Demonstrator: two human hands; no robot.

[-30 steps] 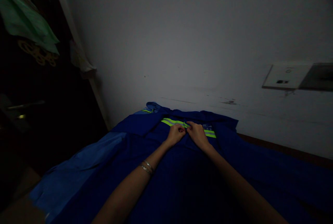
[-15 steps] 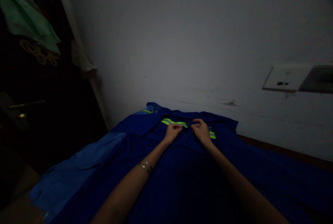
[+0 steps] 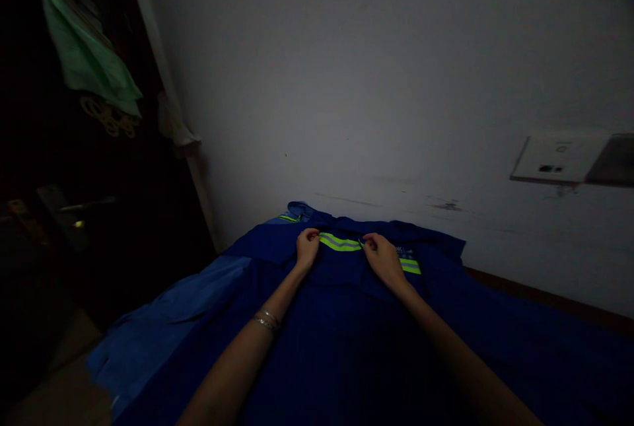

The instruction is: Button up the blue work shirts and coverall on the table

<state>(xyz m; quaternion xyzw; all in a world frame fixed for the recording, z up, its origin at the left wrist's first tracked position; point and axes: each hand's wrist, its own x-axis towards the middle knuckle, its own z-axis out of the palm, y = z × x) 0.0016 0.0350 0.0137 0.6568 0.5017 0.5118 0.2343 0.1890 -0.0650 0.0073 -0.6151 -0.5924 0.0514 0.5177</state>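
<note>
A dark blue work garment (image 3: pixel 347 340) with a yellow-green reflective stripe (image 3: pixel 341 242) lies spread flat in front of me, its far end against the wall. My left hand (image 3: pixel 307 246) pinches the fabric at the left end of the stripe. My right hand (image 3: pixel 384 255) pinches the fabric at the stripe's middle. Both hands are closed on the cloth, a hand's width apart. Thin bracelets (image 3: pixel 265 320) circle my left wrist.
A lighter blue part of the garment (image 3: pixel 163 320) hangs over the left edge. A white wall (image 3: pixel 371 82) rises just behind, with a socket plate (image 3: pixel 557 158) at the right. A dark door with a handle (image 3: pixel 74 211) and a hanging green bag (image 3: pixel 84 59) stand at the left.
My hands have moved apart along the reflective stripe, the left one going left. The view has shifted slightly to the left.
</note>
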